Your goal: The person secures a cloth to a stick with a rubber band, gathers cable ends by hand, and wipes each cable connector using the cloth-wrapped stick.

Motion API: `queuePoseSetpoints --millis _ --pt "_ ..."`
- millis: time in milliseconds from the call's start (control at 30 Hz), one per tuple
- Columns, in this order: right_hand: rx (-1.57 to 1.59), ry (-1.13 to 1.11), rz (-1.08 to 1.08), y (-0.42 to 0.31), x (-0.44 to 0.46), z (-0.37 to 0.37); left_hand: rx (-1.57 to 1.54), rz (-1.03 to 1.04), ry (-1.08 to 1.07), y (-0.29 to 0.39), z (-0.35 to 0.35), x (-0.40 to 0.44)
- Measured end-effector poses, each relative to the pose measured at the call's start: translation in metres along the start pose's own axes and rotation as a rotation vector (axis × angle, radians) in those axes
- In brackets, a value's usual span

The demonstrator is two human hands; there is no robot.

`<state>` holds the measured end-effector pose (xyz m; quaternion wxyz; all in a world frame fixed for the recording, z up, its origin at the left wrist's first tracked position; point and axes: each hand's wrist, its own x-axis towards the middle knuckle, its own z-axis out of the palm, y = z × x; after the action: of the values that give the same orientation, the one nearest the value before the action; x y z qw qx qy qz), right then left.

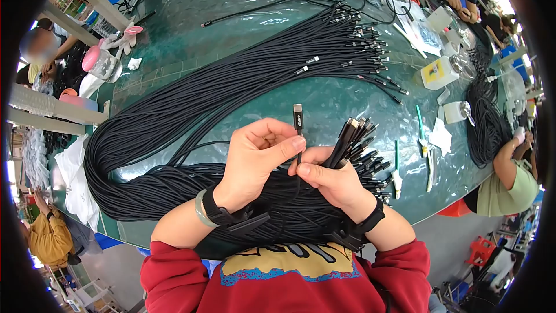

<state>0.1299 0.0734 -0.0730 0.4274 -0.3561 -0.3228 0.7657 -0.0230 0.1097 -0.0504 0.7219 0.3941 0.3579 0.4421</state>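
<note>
Red sweatshirt; hands pinching black USB cable.

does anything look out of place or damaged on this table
Slightly odd: one connector and a second one lie on the far cable bundle, set back from the ends clustered at its tip. I can make out no spill or damage.

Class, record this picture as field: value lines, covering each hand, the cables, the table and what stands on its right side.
Left hand: pinching one black connector, metal tip up
Right hand: holding a bunch of cable ends
Cable bundle: black, bending round at the picture's left
Table: green surface
Right side: yellow-labelled container
</note>
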Motion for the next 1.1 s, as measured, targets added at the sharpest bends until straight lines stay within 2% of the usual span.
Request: queuePoseSetpoints --millis 133,233,333,467,933,1033,1100 --pt "-0.024 -0.024 -0.010 0.000 -0.001 -0.002 -0.009 -0.010 -0.011 0.001 -0.002 0.000" --pt "-0.055 -0.089 -0.030 0.000 -0.002 -0.004 -0.077 -0.108 -0.127 0.002 -0.004 -0.001" --pt "-0.091 0.072 0.029 -0.002 -0.002 0.004 -0.004 -0.034 -0.074 -0.001 0.002 -0.003" --pt "-0.090 0.148 0.002 0.006 -0.002 0.003 0.042 0.018 -0.076 -0.002 0.003 -0.004" --pt "-0.138 0.114 -0.068 0.000 -0.003 0.008 -0.011 -0.030 -0.344 -0.006 -0.004 0.001" --pt "-0.096 0.097 -0.068 0.003 -0.002 0.003 0.150 0.222 -0.289 -0.011 -0.002 0.002" --pt "-0.234 0.006 -0.229 0.001 0.000 -0.003 0.265 0.294 -0.267 -0.014 0.006 0.003"
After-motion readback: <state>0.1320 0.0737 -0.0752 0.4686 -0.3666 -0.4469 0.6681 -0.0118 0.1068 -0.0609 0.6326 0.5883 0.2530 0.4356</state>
